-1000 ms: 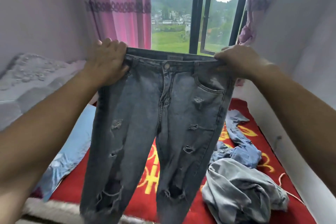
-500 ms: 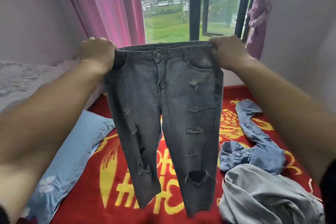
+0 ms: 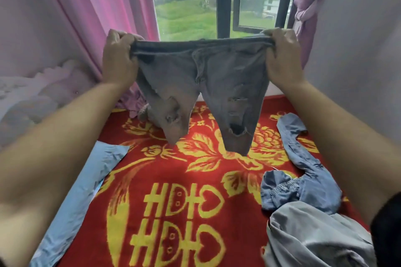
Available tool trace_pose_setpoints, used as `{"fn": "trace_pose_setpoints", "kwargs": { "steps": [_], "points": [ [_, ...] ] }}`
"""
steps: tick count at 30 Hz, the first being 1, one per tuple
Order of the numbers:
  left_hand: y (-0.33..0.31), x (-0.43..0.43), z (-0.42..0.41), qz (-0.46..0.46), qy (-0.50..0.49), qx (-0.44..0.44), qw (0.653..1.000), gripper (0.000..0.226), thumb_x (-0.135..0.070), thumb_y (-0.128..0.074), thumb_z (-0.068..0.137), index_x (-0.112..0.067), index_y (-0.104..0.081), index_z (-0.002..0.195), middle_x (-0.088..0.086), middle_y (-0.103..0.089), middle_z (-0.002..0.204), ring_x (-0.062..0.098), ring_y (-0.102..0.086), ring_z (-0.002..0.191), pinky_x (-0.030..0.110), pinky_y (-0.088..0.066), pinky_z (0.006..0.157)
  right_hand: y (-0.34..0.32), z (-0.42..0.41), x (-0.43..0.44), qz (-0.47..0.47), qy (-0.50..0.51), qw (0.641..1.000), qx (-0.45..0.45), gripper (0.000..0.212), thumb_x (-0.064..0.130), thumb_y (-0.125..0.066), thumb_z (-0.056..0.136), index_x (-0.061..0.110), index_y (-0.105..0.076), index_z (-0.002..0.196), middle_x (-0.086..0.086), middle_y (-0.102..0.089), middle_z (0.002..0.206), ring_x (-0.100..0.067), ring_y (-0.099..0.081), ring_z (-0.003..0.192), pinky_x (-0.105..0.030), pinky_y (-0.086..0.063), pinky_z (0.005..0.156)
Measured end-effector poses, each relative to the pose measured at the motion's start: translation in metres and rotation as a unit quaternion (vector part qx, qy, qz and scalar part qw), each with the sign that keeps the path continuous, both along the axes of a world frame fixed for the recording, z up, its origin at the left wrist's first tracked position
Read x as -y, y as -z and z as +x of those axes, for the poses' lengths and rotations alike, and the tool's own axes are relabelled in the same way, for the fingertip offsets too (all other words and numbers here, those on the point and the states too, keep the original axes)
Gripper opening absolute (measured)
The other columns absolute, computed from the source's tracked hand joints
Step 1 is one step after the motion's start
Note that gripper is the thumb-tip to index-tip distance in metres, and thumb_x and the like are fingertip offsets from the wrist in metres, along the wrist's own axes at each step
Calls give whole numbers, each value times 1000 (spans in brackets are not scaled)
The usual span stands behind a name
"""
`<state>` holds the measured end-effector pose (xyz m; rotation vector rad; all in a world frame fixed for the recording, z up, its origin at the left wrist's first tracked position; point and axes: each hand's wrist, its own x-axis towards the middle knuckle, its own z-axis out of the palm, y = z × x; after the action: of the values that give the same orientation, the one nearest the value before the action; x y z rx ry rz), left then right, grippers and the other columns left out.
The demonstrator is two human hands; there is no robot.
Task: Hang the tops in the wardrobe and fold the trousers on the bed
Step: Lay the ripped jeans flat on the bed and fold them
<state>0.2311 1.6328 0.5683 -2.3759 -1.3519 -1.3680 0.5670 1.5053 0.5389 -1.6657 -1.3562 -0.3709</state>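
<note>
Pink curtain (image 3: 104,6): hangs left of the window, lace band near its top.
Window (image 3: 223,0): dark frame; green field (image 3: 184,17) and buildings outside.
Mauve curtain (image 3: 308,6): bunched at the right.
Blanket (image 3: 165,171): red, yellow flowers.
Pillow (image 3: 82,191): light blue, at the blanket's left edge.

From the foot of the bed, an open stretch of red blanket (image 3: 195,182) runs down the middle. A pale blue pillow (image 3: 82,191) blocks the left edge. On the right, blue trousers (image 3: 308,171) and a grey garment (image 3: 314,236) lie crumpled, touching. Grey jeans (image 3: 217,76), stretched between the left hand (image 3: 118,58) and the right hand (image 3: 280,58), hang across the far end; their leg ends seem just clear of the blanket. The pink curtain (image 3: 104,17) and the right wall (image 3: 358,50) close in the sides.
</note>
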Motion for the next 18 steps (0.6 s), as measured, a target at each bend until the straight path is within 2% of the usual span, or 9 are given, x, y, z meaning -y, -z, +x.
{"fn": "trace_pose_setpoints", "kwargs": {
  "steps": [4,6,9,11,14,16,18],
  "points": [
    [80,16,-42,-45,24,-67,996,37,4,-50,84,-10,-70,113,17,-55,109,35,-54,100,37,-43,89,65,-29,26,-65,0,998,14,33,8,-46,96,11,-61,125,-19,-53,121,-35,-57,108,-34,-43,94],
    [132,32,-67,-72,18,-112,991,35,1,-56,81,-10,-72,109,16,-58,104,38,-54,98,44,-46,85,110,-50,50,-105,-7,994,5,29,14,-49,96,15,-63,122,-15,-53,120,-34,-59,104,-38,-46,93],
    [218,71,-102,-132,8,-180,975,25,-4,-66,77,-11,-75,99,13,-64,97,39,-57,92,47,-49,76,191,-86,97,-207,8,978,-5,28,17,-55,95,17,-64,121,-12,-54,120,-37,-61,101,-45,-52,85],
    [280,102,-123,-166,16,-233,958,19,-7,-74,74,-15,-78,91,9,-66,90,38,-59,88,45,-46,73,250,-109,132,-300,17,954,-6,28,20,-57,95,18,-64,122,-12,-56,120,-39,-62,98,-47,-52,80],
    [369,147,-146,-209,35,-352,912,15,-15,-77,75,-26,-79,85,3,-65,90,32,-58,89,41,-40,74,340,-140,187,-444,28,896,3,34,21,-58,93,23,-64,127,-9,-57,123,-37,-65,99,-45,-52,80],
    [425,176,-156,-257,42,-442,858,18,-25,-64,86,-33,-75,98,-3,-61,106,27,-53,104,37,-36,82,394,-161,221,-525,26,851,4,37,22,-57,94,28,-62,130,-7,-57,125,-34,-64,103,-41,-51,82],
    [475,206,-166,-299,55,-503,809,25,-24,-54,92,-33,-71,109,-4,-57,117,23,-49,114,35,-36,85,440,-180,252,-584,22,812,0,38,21,-53,96,31,-60,132,-5,-56,126,-32,-64,105,-39,-52,83]
  ]
}}
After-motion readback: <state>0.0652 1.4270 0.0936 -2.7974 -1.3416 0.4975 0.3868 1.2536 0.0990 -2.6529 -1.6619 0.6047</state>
